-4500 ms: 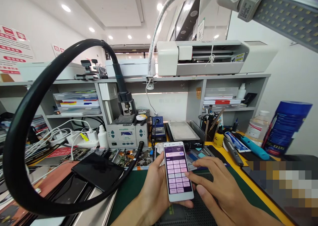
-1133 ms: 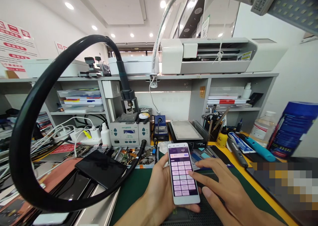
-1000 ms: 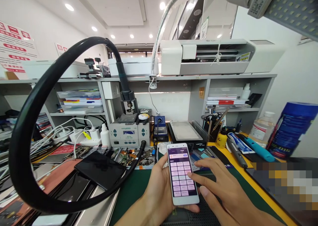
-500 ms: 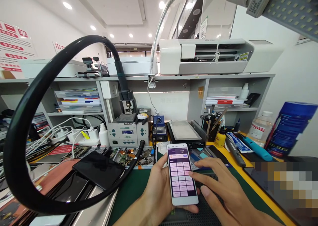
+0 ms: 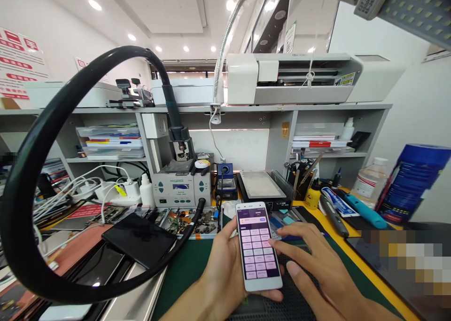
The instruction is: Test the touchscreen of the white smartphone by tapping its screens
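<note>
Left fingers (image 5: 229, 228) hold phone (image 5: 259, 253) above green mat (image 5: 186, 263), shelf (image 5: 246, 108) behind.

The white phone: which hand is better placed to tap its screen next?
Probably the right hand: its index finger extends to the right edge of the screen, while the left hand supports the white phone.

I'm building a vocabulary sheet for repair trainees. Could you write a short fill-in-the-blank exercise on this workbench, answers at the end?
1. A white, rectangular smartphone rests in the person's bare ____ hand.
2. The bare right hand has a fingertip at the smartphone's ____ long edge, as the viewer sees it.
3. The small, squat plastic bottle beyond that hand is coloured ____.
4. A thick, flexible ____ hose loops across the view's left side.

Missing words: left; right; yellow; black.
</note>
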The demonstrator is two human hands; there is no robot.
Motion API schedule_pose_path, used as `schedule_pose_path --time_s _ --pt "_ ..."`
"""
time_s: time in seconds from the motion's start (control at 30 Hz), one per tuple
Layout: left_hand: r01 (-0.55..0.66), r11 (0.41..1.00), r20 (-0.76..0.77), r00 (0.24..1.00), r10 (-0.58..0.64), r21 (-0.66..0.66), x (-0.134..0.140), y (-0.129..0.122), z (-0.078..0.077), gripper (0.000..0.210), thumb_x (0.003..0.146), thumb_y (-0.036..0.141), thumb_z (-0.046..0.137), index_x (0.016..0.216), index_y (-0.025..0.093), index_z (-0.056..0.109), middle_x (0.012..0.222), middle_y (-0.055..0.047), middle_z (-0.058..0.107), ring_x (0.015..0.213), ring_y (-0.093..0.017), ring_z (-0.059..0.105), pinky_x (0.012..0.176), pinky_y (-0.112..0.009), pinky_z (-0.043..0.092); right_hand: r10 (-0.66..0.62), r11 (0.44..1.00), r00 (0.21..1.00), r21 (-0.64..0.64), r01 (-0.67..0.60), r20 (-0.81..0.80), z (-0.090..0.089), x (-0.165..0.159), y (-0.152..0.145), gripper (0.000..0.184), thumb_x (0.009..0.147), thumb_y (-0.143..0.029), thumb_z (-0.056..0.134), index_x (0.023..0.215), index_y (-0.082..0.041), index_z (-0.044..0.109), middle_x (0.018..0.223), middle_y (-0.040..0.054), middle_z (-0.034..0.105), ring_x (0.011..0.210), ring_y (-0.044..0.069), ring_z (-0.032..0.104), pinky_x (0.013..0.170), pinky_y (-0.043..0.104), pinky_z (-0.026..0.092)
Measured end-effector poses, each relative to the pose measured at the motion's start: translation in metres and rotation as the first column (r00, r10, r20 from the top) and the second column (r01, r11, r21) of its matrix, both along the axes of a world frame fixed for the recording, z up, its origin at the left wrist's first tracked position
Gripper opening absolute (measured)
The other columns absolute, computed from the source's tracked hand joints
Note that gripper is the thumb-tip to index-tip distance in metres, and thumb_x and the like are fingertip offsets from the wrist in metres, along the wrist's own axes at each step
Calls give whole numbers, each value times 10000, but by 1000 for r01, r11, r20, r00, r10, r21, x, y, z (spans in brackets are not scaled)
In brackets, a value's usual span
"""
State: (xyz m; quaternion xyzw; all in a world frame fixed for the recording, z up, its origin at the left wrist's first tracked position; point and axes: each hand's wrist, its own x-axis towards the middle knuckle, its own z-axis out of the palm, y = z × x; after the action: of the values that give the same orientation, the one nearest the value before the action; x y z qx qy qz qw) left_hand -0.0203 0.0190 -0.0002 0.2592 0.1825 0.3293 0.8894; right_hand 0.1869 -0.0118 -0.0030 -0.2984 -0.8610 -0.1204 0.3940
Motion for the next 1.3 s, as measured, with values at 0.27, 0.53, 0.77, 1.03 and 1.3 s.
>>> schedule_pose_path --time_s 0.27,0.53,0.77,1.03,1.3 --pt "10 1000 1 1000 -10 -16 0 1 0 660 920 662 411 1212 132 675 986 -141 661 855 -285 664 579 -402 604 23 1000 1000 -12 -23 -1 -6 2 3 417 895 -122 495 1290 -176 615 1270 149 530 1209 280 516 949 419 526" --pt "-5 1000 11 1000 5 7 0 1 0 640 914 667 427 1150 137 697 1043 -146 645 858 -267 640 600 -409 604 -37 999 999 1 37 9 -3 1 2 371 902 -152 509 1251 -179 630 1239 145 556 1171 279 545 929 422 541" --pt "21 1000 16 1000 -21 16 0 0 -3 679 902 684 426 1196 128 682 1004 -136 646 849 -282 660 569 -401 599 -37 998 999 59 36 18 -4 0 4 398 875 -131 532 1253 -199 640 1299 141 515 1231 302 487 954 464 517" --pt "9 1000 19 1000 -9 5 -1 3 -4 706 897 702 407 1168 117 696 1014 -140 657 765 -249 664 544 -392 589 22 993 993 116 -35 117 -6 -5 3 399 820 -94 556 1185 -210 669 1357 129 515 1288 323 438 983 506 492" --pt "4 999 25 1000 -5 34 -5 3 -1 713 869 718 455 1162 113 691 969 -119 643 794 -251 657 558 -388 593 -24 990 1000 138 23 7 -7 -4 6 329 857 -128 551 1150 -207 681 1234 127 575 1193 297 545 959 487 526"
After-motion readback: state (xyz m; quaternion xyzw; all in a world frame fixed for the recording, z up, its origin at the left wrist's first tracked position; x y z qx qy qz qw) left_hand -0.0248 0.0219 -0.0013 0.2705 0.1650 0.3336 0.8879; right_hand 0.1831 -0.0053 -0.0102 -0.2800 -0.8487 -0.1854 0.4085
